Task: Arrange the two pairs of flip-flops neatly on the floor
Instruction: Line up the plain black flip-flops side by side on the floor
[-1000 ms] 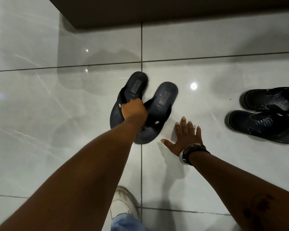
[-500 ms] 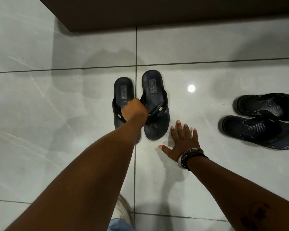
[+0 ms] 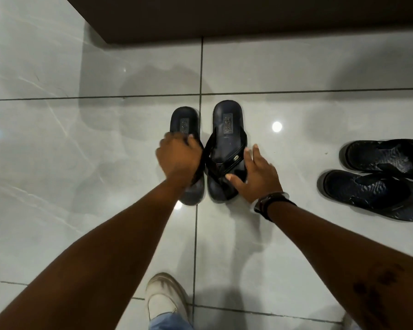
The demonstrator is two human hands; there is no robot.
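Note:
A dark pair of flip-flops lies side by side on the glossy tiles, heels pointing away from me. My left hand [image 3: 179, 158] is curled over the strap of the left flip-flop [image 3: 185, 121] and hides its middle. My right hand [image 3: 255, 177] rests with fingers spread against the outer side of the right flip-flop [image 3: 228, 120], thumb on its strap. The second dark pair lies sideways at the right edge, the upper flip-flop [image 3: 379, 157] above the lower flip-flop [image 3: 365, 194], untouched.
A dark brown furniture base [image 3: 248, 17] runs along the top of the view, just beyond the flip-flops. My white shoe [image 3: 162, 298] and a jeans hem stand at the bottom centre. Pale tile floor [image 3: 57, 163] spreads to the left.
The first pair went from splayed and lifted to parallel on the floor. My right hand left the tile and moved up against the right flip-flop. My left hand shifted onto the left strap.

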